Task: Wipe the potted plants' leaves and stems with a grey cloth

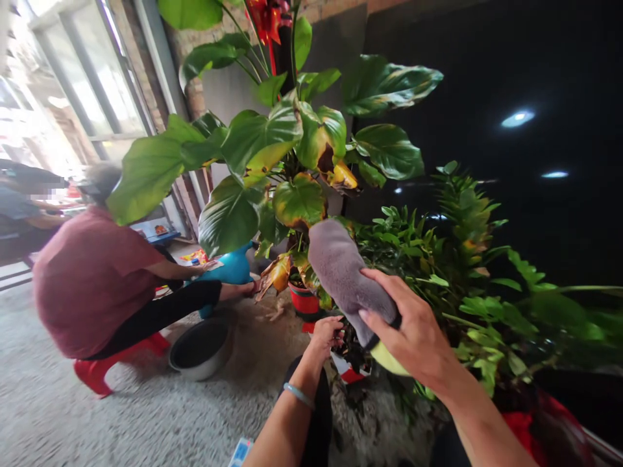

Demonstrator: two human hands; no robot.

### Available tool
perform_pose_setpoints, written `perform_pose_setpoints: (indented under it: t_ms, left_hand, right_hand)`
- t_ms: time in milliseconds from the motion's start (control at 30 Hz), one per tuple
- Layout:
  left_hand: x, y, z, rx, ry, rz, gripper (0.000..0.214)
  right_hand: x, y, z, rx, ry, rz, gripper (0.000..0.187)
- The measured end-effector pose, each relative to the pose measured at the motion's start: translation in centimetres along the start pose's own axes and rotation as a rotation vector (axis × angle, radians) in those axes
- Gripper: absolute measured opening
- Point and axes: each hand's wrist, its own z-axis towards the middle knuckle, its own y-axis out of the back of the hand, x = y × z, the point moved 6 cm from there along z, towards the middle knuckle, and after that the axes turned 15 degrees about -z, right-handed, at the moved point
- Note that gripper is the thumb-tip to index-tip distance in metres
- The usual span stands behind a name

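My right hand point(413, 324) grips a thick, plush grey cloth point(343, 272) with a dark edge, held up in front of the leaves. A pale yellow-green piece point(389, 360) shows beneath that hand; whether it is part of the cloth I cannot tell. Lower and to the left, my left hand point(327, 336), a pale bangle on its wrist, has its fingers curled at the dark, dry matter in a white and red pot point(353, 373). What those fingers hold is hidden. A large-leaved plant point(263, 136) with yellowed, browned leaves rises just beyond, near a red pot point(304, 301).
A person in a reddish shirt point(97, 279) sits on a red stool point(121, 363) at left, beside a grey basin point(202, 350) and a blue object point(224, 269). Leafy plants point(467, 259) crowd the right, before a dark glossy panel point(487, 65).
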Motion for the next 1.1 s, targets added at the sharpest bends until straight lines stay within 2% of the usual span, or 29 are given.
perform_pose_setpoints:
  t_ms: [67, 167, 200, 267, 333, 433, 500, 533, 600, 667, 700, 767, 833, 933, 967, 1000, 1033, 1067, 1100]
  left_hand:
    - [-0.1, -0.1, -0.3, 0.016, 0.015, 0.008, 0.013]
    - [0.0, -0.1, -0.3, 0.025, 0.035, 0.013, 0.012]
    - [0.0, -0.1, -0.2, 0.019, 0.043, 0.016, 0.011]
    - [0.1, 0.1, 0.0, 0.002, 0.053, 0.021, 0.011]
    - [0.0, 0.2, 0.1, -0.006, 0.051, 0.020, 0.013]
    - [-0.3, 0.0, -0.2, 0.009, 0.041, 0.021, 0.014]
    - [-0.4, -0.2, -0.6, 0.021, 0.033, 0.015, 0.013]
    - [-0.4, -0.4, -0.7, 0.028, 0.027, 0.009, 0.013]
    - [-0.3, -0.7, -0.8, 0.039, 0.016, 0.000, 0.014]
    - [-0.2, -0.9, -0.7, 0.039, 0.005, 0.001, 0.021]
    - [-0.1, -0.8, -0.6, 0.037, 0.000, 0.003, 0.025]
    - [-0.1, -0.7, -0.3, 0.034, -0.005, 0.006, 0.031]
    - [-0.3, -0.6, -0.2, 0.036, -0.003, 0.003, 0.030]
    - [-0.5, -0.3, -0.3, 0.014, 0.003, -0.001, 0.025]
    - [-0.6, -0.3, -0.4, 0.000, 0.003, -0.002, 0.024]
    - [-0.6, -0.3, -0.5, -0.013, 0.001, -0.002, 0.023]
    - [-0.6, -0.3, -0.6, -0.024, -0.001, 0.001, 0.023]
    - [-0.6, -0.3, -0.6, -0.033, -0.003, 0.005, 0.022]
    - [-0.5, -0.3, -0.6, -0.040, -0.006, 0.009, 0.022]
  right_hand:
    - [-1.7, -2.3, 0.5, 0.086, -0.056, -0.071, 0.052]
    - [-5.6, -5.9, -2.9, 0.340, -0.211, -0.141, 0.051]
    - [-6.4, -6.0, -4.6, 0.375, -0.232, -0.128, 0.051]
    - [-7.5, -4.5, -7.4, 0.388, -0.341, 0.026, 0.051]
    - [-8.1, -1.2, -8.7, 0.298, -0.467, 0.124, 0.051]
    - [-8.8, 3.7, -7.8, -0.008, -0.680, 0.121, 0.061]
    - [-9.3, 4.2, -6.7, -0.204, -0.797, 0.109, 0.067]
    - [-9.5, 3.3, -6.2, -0.247, -0.826, 0.117, 0.070]
    - [-9.5, -0.1, -5.7, -0.192, -0.812, 0.157, 0.072]
    - [-8.9, -4.0, -6.2, 0.023, -0.715, 0.228, 0.066]
    - [-8.5, -5.2, -7.0, 0.124, -0.669, 0.268, 0.062]
    - [-7.9, -5.4, -8.8, 0.230, -0.624, 0.331, 0.057]
    - [-8.2, -2.5, -10.0, 0.157, -0.685, 0.329, 0.059]
    - [-9.7, 3.7, -9.7, -0.211, -0.918, 0.164, 0.075]
    - [-10.0, 5.0, -9.0, -0.350, -0.971, 0.102, 0.079]
    - [-10.1, 5.5, -8.2, -0.454, -0.991, 0.065, 0.082]
    - [-10.1, 5.0, -7.2, -0.505, -0.981, 0.065, 0.083]
    - [-10.0, 3.6, -6.3, -0.495, -0.955, 0.103, 0.083]
    - [-9.9, 1.4, -5.7, -0.419, -0.924, 0.171, 0.081]
